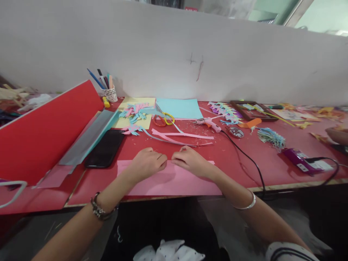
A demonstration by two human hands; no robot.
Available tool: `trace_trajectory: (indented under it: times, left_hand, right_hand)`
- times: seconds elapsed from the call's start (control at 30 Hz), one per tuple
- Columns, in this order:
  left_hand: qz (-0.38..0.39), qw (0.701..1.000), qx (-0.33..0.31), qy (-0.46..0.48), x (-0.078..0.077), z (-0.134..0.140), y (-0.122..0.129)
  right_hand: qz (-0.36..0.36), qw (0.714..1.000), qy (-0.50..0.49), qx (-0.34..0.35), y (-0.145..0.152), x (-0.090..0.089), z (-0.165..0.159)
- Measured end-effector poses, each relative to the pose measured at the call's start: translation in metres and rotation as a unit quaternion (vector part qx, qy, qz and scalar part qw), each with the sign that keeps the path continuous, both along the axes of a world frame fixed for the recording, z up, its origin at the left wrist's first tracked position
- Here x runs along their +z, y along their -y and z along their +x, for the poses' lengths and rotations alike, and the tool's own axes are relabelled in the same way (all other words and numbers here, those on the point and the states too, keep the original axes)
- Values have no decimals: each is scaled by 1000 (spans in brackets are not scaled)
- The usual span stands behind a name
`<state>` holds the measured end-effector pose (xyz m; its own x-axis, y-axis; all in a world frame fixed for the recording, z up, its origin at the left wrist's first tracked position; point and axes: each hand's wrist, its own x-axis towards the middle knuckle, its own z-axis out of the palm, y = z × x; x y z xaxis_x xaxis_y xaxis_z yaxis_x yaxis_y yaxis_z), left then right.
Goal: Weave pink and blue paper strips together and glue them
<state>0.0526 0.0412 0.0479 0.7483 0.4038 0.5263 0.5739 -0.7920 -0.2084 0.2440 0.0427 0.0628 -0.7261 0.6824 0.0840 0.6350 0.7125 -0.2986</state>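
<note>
A pink paper sheet point(174, 183) lies flat along the table's front edge. Over its far edge my left hand point(148, 164) is closed, knuckles up and fingers curled in. My right hand point(191, 161) mirrors it a small gap away, its thumb and fingers pressed together. What the fingertips grip, if anything, is hidden. Just beyond the hands lie pink paper strips point(187, 135). Behind these are scissors point(169, 119) with one yellow and one orange-red handle. A pink glue gun point(213, 124) rests to the right, its black cord running to the front edge.
Folded paper pieces point(137, 111) and a light blue sheet point(179, 108) lie at the back. On the left are a black phone point(105, 148), a red board point(54, 127) and a pen cup point(110, 94). A purple box point(301, 161) and another person's hand point(337, 135) are right.
</note>
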Motion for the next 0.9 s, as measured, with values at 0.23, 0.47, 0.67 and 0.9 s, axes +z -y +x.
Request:
trace_trajectory:
  times: [0.23, 0.47, 0.67, 0.9]
  left_hand:
    - [3, 997, 68, -26, -8, -48, 0]
    - [-59, 972, 223, -40, -12, -78, 13]
    - [-122, 981, 152, -17, -20, -47, 42]
    - [17, 982, 187, 21, -32, -32, 61]
  right_hand:
    - [-70, 997, -39, 10, -4, -1, 29]
    - [-51, 998, 42, -1, -13, -13, 56]
    - [6, 996, 80, -43, -13, -13, 52]
    - [-15, 997, 41, 56, -6, -18, -10]
